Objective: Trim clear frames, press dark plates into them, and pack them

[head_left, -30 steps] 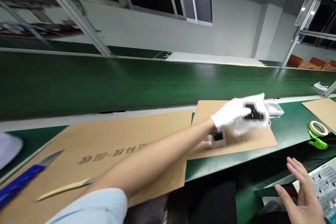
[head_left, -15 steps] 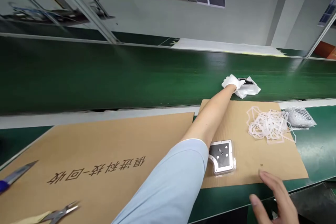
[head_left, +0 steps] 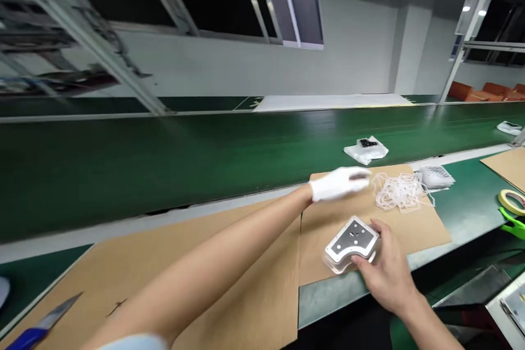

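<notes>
My right hand (head_left: 389, 273) grips a flat, dark-panelled part with a white rim and clear plastic casing (head_left: 355, 238), thumb on its near edge and fingers at its right side. The part is tilted, raised over a cardboard sheet (head_left: 426, 232). My left hand (head_left: 340, 183), in a white glove, hovers above the sheet's far side with fingers stretched out and nothing in them. Beyond it, a similar part in a white wrapper (head_left: 366, 150) lies on the green conveyor belt (head_left: 246, 147). Right of the glove lies a tangle of white plastic frames or loops (head_left: 400, 191).
Bubble-wrap bags (head_left: 435, 176) lie beside the tangle. Farther right are a yellow tape roll (head_left: 512, 202) and a green-handled tool (head_left: 512, 224). A blue-handled blade (head_left: 53, 317) rests on the left cardboard (head_left: 254, 290). Another wrapped part (head_left: 509, 128) is far right on the belt.
My left hand has let go of the wrapped part on the belt and drawn back. My right hand has taken hold of the cased part and lifted it. The view has turned right.
</notes>
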A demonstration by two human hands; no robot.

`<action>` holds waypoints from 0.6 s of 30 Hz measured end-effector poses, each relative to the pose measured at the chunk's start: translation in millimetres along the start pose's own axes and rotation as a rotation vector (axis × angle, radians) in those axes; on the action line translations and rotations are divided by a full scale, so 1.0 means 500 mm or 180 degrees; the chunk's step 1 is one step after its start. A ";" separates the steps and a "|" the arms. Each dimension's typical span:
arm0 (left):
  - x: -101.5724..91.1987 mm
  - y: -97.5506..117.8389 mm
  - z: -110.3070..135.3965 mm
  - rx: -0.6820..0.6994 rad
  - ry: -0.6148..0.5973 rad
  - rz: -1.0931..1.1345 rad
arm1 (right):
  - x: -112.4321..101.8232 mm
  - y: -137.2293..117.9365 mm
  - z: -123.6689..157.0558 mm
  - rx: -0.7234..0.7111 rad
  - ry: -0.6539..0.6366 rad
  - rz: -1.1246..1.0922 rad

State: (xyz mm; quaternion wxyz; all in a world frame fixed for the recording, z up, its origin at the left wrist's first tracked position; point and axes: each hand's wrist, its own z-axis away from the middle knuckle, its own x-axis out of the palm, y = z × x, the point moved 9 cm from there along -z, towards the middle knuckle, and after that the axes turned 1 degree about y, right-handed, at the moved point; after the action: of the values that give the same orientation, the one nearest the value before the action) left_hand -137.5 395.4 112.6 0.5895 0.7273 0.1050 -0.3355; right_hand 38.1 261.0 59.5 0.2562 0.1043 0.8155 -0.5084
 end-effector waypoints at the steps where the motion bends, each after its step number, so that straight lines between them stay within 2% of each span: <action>1: 0.050 0.033 0.049 0.0194 -0.0436 0.0275 | -0.042 -0.001 0.019 0.0077 -0.0077 -0.0067; 3: 0.145 0.095 0.141 0.0384 -0.0969 0.0610 | -0.136 -0.008 0.067 0.0275 -0.0165 -0.0147; 5: 0.236 0.168 0.210 0.0608 -0.1157 0.0838 | -0.228 -0.021 0.123 0.0456 -0.0162 -0.0205; 7: 0.322 0.242 0.250 0.0791 -0.1099 0.1077 | -0.305 -0.034 0.183 0.0576 -0.0125 -0.0254; 10: 0.442 0.351 0.271 0.1049 -0.0933 0.1566 | -0.393 -0.038 0.277 0.0719 0.0088 -0.0108; 12: 0.504 0.408 0.266 0.1187 -0.0588 0.1671 | -0.454 -0.030 0.350 0.0869 0.0622 0.0190; 14: 0.544 0.445 0.256 0.1253 0.0111 0.1497 | -0.510 -0.027 0.433 0.1057 0.1382 0.0502; 16: 0.582 0.474 0.253 0.1313 0.0772 0.1266 | -0.536 -0.035 0.508 0.1166 0.1878 0.0698; 18: 0.631 0.507 0.255 0.1456 0.1089 0.1068 | -0.532 -0.050 0.552 0.1121 0.1983 0.0851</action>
State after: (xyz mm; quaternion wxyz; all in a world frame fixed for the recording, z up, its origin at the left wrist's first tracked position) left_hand 192.6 128.6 108.6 0.4317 0.8938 0.0032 -0.1215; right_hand 338.7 29.9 121.4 0.0382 0.4017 0.7337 -0.5468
